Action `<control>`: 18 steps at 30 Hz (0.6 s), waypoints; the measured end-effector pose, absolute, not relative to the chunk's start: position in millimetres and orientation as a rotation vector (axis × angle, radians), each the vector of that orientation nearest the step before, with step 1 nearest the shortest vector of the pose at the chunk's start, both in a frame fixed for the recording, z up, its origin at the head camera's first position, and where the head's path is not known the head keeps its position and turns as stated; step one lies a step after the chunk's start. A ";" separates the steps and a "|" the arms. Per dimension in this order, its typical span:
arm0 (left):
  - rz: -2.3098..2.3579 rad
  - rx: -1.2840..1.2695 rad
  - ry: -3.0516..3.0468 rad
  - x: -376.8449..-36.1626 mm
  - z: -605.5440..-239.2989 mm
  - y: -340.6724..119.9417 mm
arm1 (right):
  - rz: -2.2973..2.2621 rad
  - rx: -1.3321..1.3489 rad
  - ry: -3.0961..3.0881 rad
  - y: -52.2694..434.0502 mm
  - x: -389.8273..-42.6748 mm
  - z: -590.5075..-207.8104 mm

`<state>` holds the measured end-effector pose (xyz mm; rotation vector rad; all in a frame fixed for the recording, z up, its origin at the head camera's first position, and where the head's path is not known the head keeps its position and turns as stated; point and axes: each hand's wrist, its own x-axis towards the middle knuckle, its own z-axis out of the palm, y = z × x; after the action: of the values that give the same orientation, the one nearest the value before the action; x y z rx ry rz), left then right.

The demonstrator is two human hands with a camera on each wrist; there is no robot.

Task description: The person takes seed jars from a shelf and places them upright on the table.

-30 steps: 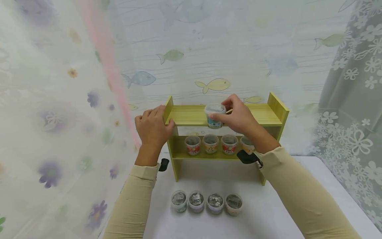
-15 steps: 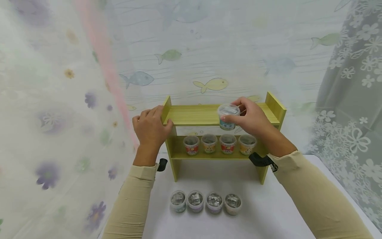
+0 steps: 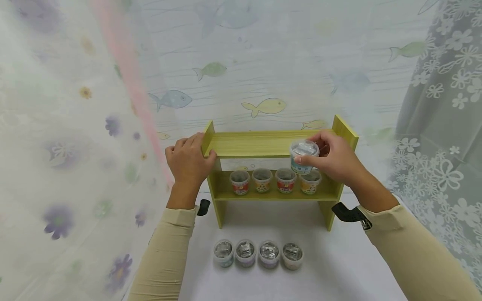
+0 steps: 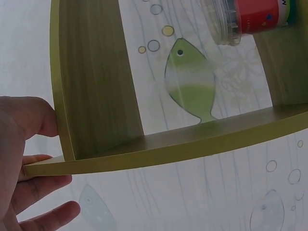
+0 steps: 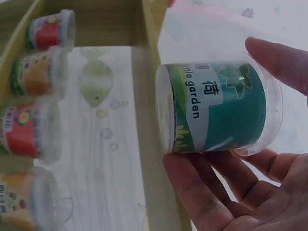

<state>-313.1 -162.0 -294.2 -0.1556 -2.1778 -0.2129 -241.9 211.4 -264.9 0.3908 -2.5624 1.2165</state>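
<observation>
My right hand (image 3: 333,156) grips a clear plastic tub (image 5: 226,106) with a teal "little garden" label, thumb on one side and fingers on the other. In the head view this tub is held in front of the right part of the upper board of a yellow-green wooden shelf (image 3: 260,144). At the shelf's upper left corner, my left hand (image 3: 191,161) holds the side panel (image 4: 62,86) between thumb and fingers. Below, the middle board carries several labelled tubs, among them a red one (image 3: 239,182), a yellow one (image 3: 262,180) and another red one (image 3: 285,182).
On the white tabletop (image 3: 271,288) in front of the shelf, several tubs with silvery packets inside stand in a row, from a left one (image 3: 224,253) to a right one (image 3: 292,256). A fish-patterned curtain (image 3: 263,62) hangs behind the shelf, and a flowered one (image 3: 67,167) hangs at the left.
My right hand has carried the teal tub to the right along the front of the upper board, then slightly lower and nearer. My left hand stays on the shelf corner.
</observation>
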 end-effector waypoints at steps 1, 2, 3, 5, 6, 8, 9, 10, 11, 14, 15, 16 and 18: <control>-0.212 -0.155 -2.176 -312.8 -294.1 -161.8 | 1.211 0.390 -2.567 213.1 -240.0 -268.2; -0.212 -0.155 -2.172 -312.5 -293.9 -161.4 | 1.208 0.388 -2.572 215.0 -237.8 -271.9; -0.213 -0.157 -2.169 -312.2 -293.6 -160.9 | 1.206 0.384 -2.576 217.1 -235.9 -276.1; -0.213 -0.162 -2.164 -312.7 -294.0 -160.1 | 1.203 0.375 -2.587 221.7 -233.0 -286.6; -0.213 -0.165 -2.163 -312.9 -294.0 -159.8 | 1.199 0.366 -2.597 224.2 -231.5 -292.1; -0.212 -0.164 -2.163 -313.0 -294.1 -159.1 | 1.201 0.356 -2.610 229.0 -228.4 -303.3; -0.212 -0.162 -2.164 -312.9 -294.1 -158.9 | 1.208 0.353 -2.614 231.1 -226.8 -308.6; -0.211 -0.160 -2.162 -312.7 -294.0 -158.8 | 1.216 0.351 -2.618 232.8 -225.1 -313.7; -0.212 -0.157 -2.161 -312.5 -294.1 -158.8 | 1.227 0.351 -2.618 234.3 -223.3 -318.7; -0.217 -0.160 -2.145 -312.0 -294.3 -159.0 | 1.247 0.344 -2.618 237.1 -217.3 -332.1; -0.219 -0.162 -2.139 -311.9 -294.5 -159.2 | 1.248 0.342 -2.616 237.6 -215.4 -336.3; -0.219 -0.161 -2.131 -312.4 -295.0 -159.6 | 1.245 0.342 -2.614 238.0 -213.6 -340.6; -0.218 -0.157 -2.125 -312.7 -295.9 -160.3 | 1.244 0.345 -2.610 238.1 -210.4 -349.1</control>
<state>-312.7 -160.3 -295.9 -0.1570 -2.1248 -0.2179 -210.4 238.1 -349.1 0.3445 -2.6101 1.2442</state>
